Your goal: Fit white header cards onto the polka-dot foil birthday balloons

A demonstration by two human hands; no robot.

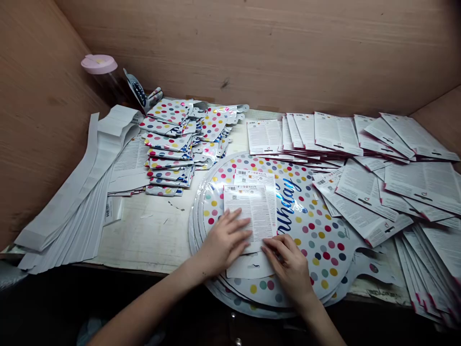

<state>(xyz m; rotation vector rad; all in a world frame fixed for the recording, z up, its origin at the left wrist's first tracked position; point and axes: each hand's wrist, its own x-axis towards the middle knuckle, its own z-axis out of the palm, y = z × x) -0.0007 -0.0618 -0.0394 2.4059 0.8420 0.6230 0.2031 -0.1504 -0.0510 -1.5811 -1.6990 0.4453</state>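
White printed cards (pixel 248 206) with fine text and barcodes lie overlapped on a stack of flat, polka-dotted foil balloons (pixel 320 230) that bear blue lettering. My left hand (pixel 226 240) rests flat on the top card, fingers stretched out and a little apart. At that card's lower right corner, my right hand (pixel 288 264) is closed, with thumb and forefinger pinching the edge. A lower card with a hanging slot sticks out toward me beneath both hands. The balloons' tails (pixel 374 269) point to the right.
Folded dotted balloons (pixel 169 154) are piled at the back left. Long white label strips (pixel 72 206) drape over the left table edge beside a pink-lidded jug (pixel 100 65). Printed packets (pixel 360 187) spread across the right side. Wooden panels (pixel 252 53) wall in the table.
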